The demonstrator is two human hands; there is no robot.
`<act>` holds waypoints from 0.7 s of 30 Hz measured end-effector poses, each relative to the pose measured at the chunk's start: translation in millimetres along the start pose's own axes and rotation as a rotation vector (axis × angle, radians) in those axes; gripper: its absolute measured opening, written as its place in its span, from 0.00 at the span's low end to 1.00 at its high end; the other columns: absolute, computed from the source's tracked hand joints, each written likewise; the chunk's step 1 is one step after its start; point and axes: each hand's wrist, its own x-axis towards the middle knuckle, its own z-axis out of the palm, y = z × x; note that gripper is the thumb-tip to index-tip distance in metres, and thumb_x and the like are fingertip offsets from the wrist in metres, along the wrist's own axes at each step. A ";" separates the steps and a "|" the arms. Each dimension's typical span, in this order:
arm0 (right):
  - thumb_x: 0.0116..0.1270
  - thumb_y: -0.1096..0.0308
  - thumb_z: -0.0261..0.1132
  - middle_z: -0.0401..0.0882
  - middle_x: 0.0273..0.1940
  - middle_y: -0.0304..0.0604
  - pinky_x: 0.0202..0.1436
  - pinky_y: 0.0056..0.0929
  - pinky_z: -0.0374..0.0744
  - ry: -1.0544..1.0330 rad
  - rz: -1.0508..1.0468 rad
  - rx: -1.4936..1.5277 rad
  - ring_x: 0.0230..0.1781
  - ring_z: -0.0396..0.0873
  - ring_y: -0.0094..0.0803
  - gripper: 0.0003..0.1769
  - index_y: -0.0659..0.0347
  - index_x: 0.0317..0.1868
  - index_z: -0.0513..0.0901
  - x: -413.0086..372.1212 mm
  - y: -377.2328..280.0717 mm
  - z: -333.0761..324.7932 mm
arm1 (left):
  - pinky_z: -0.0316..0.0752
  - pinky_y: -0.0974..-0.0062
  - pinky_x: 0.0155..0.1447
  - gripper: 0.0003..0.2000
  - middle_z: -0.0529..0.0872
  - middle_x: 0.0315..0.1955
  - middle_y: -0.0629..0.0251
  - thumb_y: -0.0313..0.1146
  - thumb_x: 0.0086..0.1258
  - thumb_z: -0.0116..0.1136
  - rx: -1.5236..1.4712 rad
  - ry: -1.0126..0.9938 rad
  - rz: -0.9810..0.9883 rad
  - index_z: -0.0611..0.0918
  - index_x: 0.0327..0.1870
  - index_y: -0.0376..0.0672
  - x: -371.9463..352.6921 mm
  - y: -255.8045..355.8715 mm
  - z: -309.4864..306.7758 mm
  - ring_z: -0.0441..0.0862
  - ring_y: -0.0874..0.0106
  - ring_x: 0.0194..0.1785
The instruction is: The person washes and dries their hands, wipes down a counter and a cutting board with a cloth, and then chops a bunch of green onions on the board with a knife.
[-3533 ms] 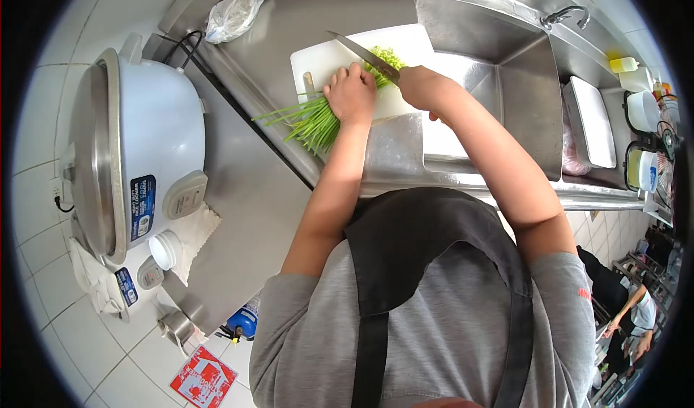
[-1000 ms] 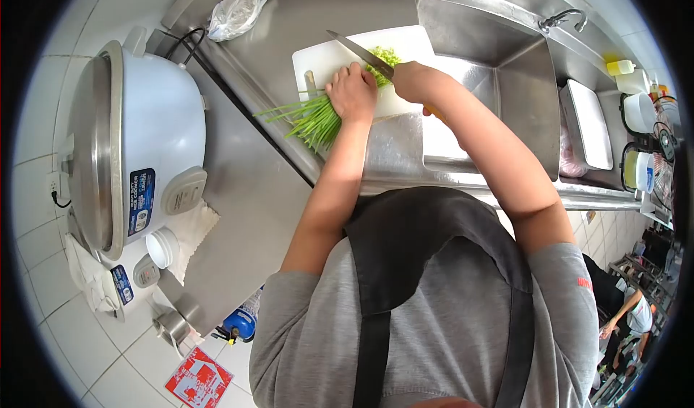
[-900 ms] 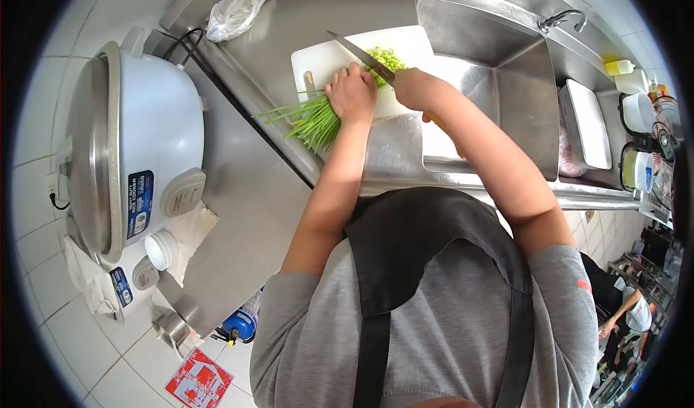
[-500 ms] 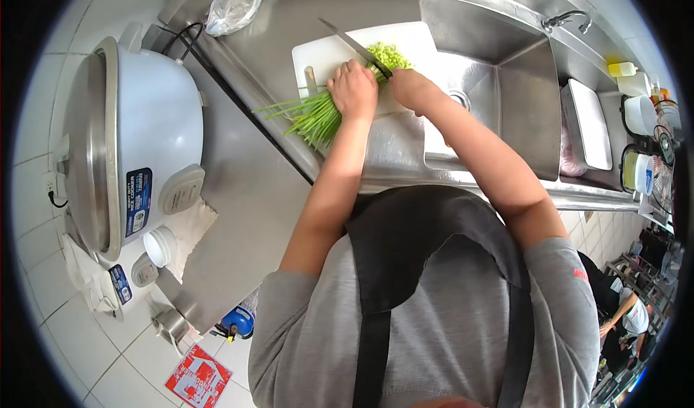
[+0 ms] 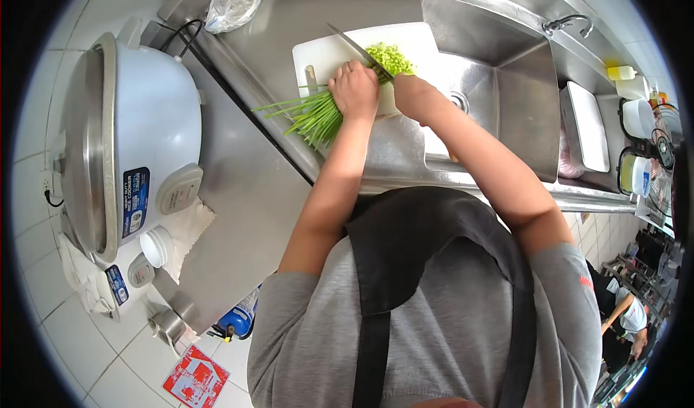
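Note:
My left hand [image 5: 355,90] presses down on a bunch of green chives [image 5: 309,114] lying across a white cutting board [image 5: 329,50]. The long stems stick out past the board's near-left edge. My right hand [image 5: 412,93] grips a knife [image 5: 358,48], its blade angled over the board right beside my left fingers. A small heap of chopped chives [image 5: 390,55] lies on the board just beyond the blade.
The board rests on a steel counter beside a sink basin [image 5: 499,83] with a tap [image 5: 567,23]. A big white rice cooker [image 5: 126,137] stands at left, a plastic bag [image 5: 233,5] at the back. White trays and containers [image 5: 589,122] sit right. Another person [image 5: 629,318] works at lower right.
The knife has kept moving up and down against the chives, and the chopped heap has grown a little. My left hand has stayed on the bunch.

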 end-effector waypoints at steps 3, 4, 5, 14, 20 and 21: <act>0.64 0.73 0.48 0.80 0.40 0.59 0.41 0.39 0.80 0.145 -0.028 -0.051 0.36 0.81 0.49 0.14 0.69 0.46 0.73 20.5 10.3 27.6 | 0.66 0.61 0.47 0.08 0.81 0.31 0.62 0.35 0.59 0.49 0.004 -0.032 -0.015 0.76 0.30 0.41 2.1 0.6 -1.7 0.77 0.64 0.42; 0.64 0.73 0.48 0.80 0.40 0.59 0.39 0.40 0.80 0.142 -0.055 -0.074 0.34 0.82 0.48 0.14 0.69 0.47 0.73 25.9 13.5 31.3 | 0.66 0.61 0.47 0.08 0.81 0.31 0.62 0.35 0.59 0.49 0.003 -0.020 -0.019 0.76 0.30 0.41 7.7 1.5 -1.4 0.77 0.64 0.42; 0.63 0.74 0.47 0.80 0.40 0.59 0.36 0.42 0.80 -0.009 0.029 0.033 0.32 0.82 0.48 0.14 0.70 0.48 0.72 17.3 4.5 14.6 | 0.66 0.61 0.47 0.07 0.81 0.31 0.61 0.35 0.59 0.49 0.002 -0.024 -0.016 0.76 0.30 0.41 2.6 -0.4 -2.2 0.77 0.64 0.42; 0.59 0.79 0.45 0.79 0.38 0.59 0.25 0.41 0.79 -0.305 0.152 0.018 0.23 0.81 0.44 0.17 0.75 0.45 0.77 -15.2 -32.6 -61.9 | 0.67 0.61 0.47 0.07 0.81 0.31 0.61 0.35 0.59 0.50 0.012 0.007 -0.018 0.76 0.30 0.40 0.2 1.3 -2.3 0.77 0.63 0.42; 0.60 0.79 0.45 0.79 0.37 0.59 0.24 0.39 0.79 -0.204 0.194 0.128 0.23 0.81 0.45 0.16 0.76 0.43 0.77 -17.1 -26.5 -45.1 | 0.67 0.61 0.48 0.07 0.82 0.32 0.61 0.34 0.60 0.49 0.003 -0.030 -0.052 0.76 0.30 0.41 1.0 -0.5 -0.8 0.77 0.62 0.43; 0.60 0.79 0.45 0.79 0.37 0.59 0.24 0.39 0.79 -0.217 0.190 0.124 0.23 0.81 0.45 0.16 0.76 0.43 0.77 -16.4 -25.9 -46.1 | 0.67 0.61 0.48 0.07 0.82 0.32 0.61 0.34 0.60 0.49 -0.003 -0.034 -0.050 0.76 0.30 0.41 0.8 -0.3 -0.7 0.77 0.63 0.43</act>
